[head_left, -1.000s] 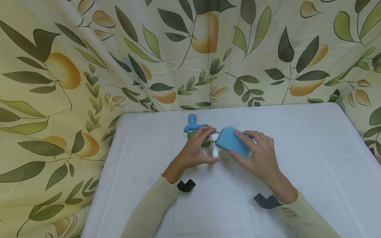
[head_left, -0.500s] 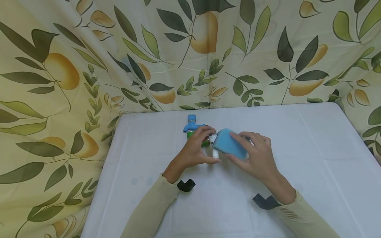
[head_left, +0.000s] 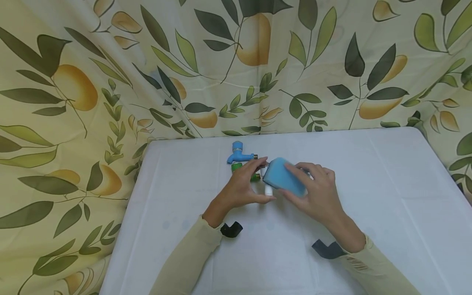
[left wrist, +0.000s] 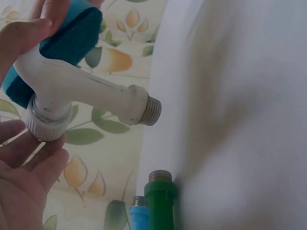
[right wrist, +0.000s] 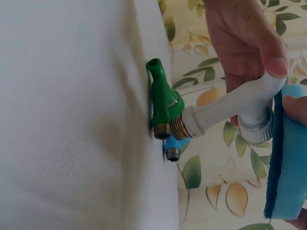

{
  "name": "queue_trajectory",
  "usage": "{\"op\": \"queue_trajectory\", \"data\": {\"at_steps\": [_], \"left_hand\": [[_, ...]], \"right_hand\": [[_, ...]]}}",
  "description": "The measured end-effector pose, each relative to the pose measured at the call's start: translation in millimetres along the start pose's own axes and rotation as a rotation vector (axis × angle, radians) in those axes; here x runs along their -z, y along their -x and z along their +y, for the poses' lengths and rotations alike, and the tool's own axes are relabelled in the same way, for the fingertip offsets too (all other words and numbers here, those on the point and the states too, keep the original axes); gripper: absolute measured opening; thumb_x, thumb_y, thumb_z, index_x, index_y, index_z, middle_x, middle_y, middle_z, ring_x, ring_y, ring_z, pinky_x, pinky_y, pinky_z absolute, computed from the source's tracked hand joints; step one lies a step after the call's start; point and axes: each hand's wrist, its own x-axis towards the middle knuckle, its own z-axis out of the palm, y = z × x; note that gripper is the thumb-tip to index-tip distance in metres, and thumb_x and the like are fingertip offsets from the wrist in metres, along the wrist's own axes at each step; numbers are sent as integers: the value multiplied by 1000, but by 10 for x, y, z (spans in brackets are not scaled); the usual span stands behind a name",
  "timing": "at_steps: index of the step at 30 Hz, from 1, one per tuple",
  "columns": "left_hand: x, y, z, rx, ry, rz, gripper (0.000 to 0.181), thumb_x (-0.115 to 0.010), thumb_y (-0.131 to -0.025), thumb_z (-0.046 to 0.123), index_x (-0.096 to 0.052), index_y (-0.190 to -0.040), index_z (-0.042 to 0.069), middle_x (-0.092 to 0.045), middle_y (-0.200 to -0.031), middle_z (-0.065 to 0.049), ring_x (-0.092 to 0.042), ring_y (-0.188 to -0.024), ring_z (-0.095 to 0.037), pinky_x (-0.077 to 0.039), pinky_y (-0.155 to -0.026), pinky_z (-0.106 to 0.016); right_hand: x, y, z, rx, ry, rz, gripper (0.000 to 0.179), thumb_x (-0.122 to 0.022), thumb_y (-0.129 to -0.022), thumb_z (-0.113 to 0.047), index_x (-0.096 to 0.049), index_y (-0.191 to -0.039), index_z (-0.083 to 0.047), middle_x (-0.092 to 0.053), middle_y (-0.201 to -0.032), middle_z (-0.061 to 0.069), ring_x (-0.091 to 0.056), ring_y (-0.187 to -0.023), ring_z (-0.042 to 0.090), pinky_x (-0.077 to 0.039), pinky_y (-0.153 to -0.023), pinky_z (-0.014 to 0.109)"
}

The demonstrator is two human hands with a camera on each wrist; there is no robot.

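Note:
My left hand (head_left: 239, 188) holds a white plastic tap (left wrist: 91, 84), thumb at its spout end and fingers at its ribbed knob. The tap's threaded metal inlet points away from the palm in the left wrist view. My right hand (head_left: 320, 191) pinches a light blue sponge (head_left: 284, 176) between thumb and fingers. The sponge's dark scouring side (right wrist: 276, 163) lies against the tap's body. From the head view, the sponge and the left fingers hide much of the tap.
Past the left hand, a blue tap (head_left: 239, 157) and a green tap (right wrist: 164, 98) lie on the table covered in white cloth (head_left: 368, 176). A curtain (head_left: 313, 94) printed with leaves and fruit hangs behind the table. Dark wrist mounts (head_left: 231, 230) stick out by both sleeves.
The sponge has shifted slightly left over the white tap, covering more of it, with small up-and-down movement. The left hand stays nearly still, still holding the tap.

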Motion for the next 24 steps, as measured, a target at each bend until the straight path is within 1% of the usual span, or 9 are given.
{"op": "queue_trajectory", "data": {"at_steps": [3,7,9,10,12,15,19,22,24], "left_hand": [[-9,1,-9,-21,14,3,105,-95,-70,29,-36,-155,8,-56,-145,-9,-55,-135,-23,-50,-109,-38],[-12,3,-16,-49,7,4,105,-95,-70,27,-35,-154,8,-56,-144,-9,-55,-134,-22,-50,-110,-41],[-11,3,-17,-64,-6,6,105,-95,-70,27,-35,-154,7,-56,-144,-9,-55,-134,-22,-50,-110,-39],[-11,2,-18,-68,-15,6,105,-95,-70,28,-35,-154,7,-56,-144,-8,-55,-134,-22,-49,-110,-38],[-15,2,-21,-76,-24,8,105,-95,-70,29,-35,-154,7,-56,-144,-8,-55,-134,-21,-49,-110,-38],[-21,3,-21,-72,-11,8,106,-95,-70,30,-35,-154,8,-56,-144,-9,-55,-134,-22,-49,-110,-40],[-26,6,-12,-52,7,7,105,-95,-70,30,-35,-154,9,-55,-145,-9,-55,-136,-21,-49,-111,-38],[-24,10,-7,-44,9,8,104,-95,-70,30,-36,-153,9,-54,-147,-8,-53,-137,-19,-47,-113,-35],[-23,10,-6,-45,9,5,103,-94,-71,31,-35,-153,9,-52,-149,-8,-51,-138,-19,-46,-114,-34]], "right_hand": [[5,4,-16,22,-14,-18,75,-58,-88,-76,-67,-134,-18,-65,-119,16,-61,-109,36,-39,-83,57],[24,6,-33,53,-34,-45,68,-77,-79,-59,-68,-133,-20,-65,-119,14,-60,-108,33,-39,-85,56],[35,2,-40,66,-37,-56,69,-82,-74,-53,-68,-133,-21,-66,-119,13,-60,-108,32,-39,-86,56],[40,-3,-41,70,-39,-58,69,-82,-73,-53,-68,-133,-21,-66,-119,13,-61,-107,32,-39,-86,56],[48,-11,-38,77,-33,-57,67,-79,-76,-57,-69,-133,-22,-66,-118,13,-61,-106,32,-39,-86,57],[52,-27,-5,77,0,-46,68,-64,-86,-70,-68,-133,-21,-66,-118,14,-62,-105,34,-40,-85,58],[45,-39,54,58,46,-26,76,-43,-91,-79,-68,-133,-20,-66,-118,17,-63,-105,37,-40,-81,58],[44,-38,64,40,49,-24,76,-45,-91,-79,-67,-134,-20,-65,-118,18,-63,-107,38,-40,-80,57],[48,-37,53,31,41,-33,73,-52,-90,-76,-67,-134,-20,-65,-119,18,-63,-107,38,-39,-80,56]]}}
